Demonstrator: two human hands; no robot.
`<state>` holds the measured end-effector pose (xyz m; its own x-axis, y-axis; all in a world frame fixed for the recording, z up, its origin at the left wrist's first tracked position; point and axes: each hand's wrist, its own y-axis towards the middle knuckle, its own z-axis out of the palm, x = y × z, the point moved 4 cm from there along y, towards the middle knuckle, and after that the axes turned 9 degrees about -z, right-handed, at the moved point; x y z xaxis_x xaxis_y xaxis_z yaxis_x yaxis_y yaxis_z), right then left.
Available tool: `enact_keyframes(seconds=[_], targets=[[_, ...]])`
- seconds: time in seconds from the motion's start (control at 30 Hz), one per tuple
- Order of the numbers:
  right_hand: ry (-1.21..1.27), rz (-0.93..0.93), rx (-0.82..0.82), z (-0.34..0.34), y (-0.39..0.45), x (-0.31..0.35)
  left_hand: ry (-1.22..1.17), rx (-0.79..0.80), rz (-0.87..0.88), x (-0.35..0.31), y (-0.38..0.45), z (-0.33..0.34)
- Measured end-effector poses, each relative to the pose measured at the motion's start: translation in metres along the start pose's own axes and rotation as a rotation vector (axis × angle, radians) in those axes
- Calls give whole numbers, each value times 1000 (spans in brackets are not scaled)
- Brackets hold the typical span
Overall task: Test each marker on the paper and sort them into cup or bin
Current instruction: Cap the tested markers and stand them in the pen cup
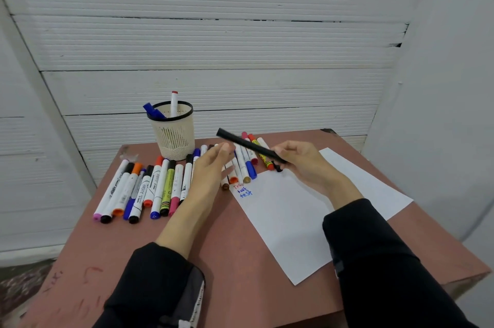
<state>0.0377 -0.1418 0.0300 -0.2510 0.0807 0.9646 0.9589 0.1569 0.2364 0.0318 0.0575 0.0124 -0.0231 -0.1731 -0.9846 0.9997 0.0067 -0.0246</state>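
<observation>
Marker testing at a table: the right hand (299, 160) grasps a black marker (250, 145) while the left hand (211, 167) hovers released.

The right hand's fingers curl round one end of the black marker, which slants up and away toward the left hand's fingertips, raised clear of the table (235, 234). The left hand is held with fingers straight, grasping nothing, above a row of markers (149, 188) that spreads out to its left; more markers (247, 164) lie between the two hands. Beneath the right hand and wrist lies the paper (294, 215), bearing red and blue test words (243, 190) near the left hand. Beyond the left hand stands the mesh cup (173, 131), holding a blue marker (153, 111) and a white one (174, 103).
</observation>
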Motion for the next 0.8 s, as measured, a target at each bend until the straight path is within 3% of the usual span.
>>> enact_keyframes(seconds=[0.17,0.3,0.33,0.4,0.47,0.57,0.8], targets=[[9,18,79,10,0,-6,-209,103,-128,2,-2,8],[-60,-14,-62,8,-1,-5,-248,14,-67,-13,-11,11],[-75,-28,-101,7,-1,-4,-82,-34,56,-20,-17,8],[-59,-54,-143,8,0,0,596,-134,422,-32,-26,4],[-13,-77,-120,11,-1,3,1091,-211,582,-30,-31,4],[2,-73,-59,20,-4,3,1246,-194,501,-26,-30,9],[-23,-33,18,26,-5,0,1225,-173,484,-21,-30,11]])
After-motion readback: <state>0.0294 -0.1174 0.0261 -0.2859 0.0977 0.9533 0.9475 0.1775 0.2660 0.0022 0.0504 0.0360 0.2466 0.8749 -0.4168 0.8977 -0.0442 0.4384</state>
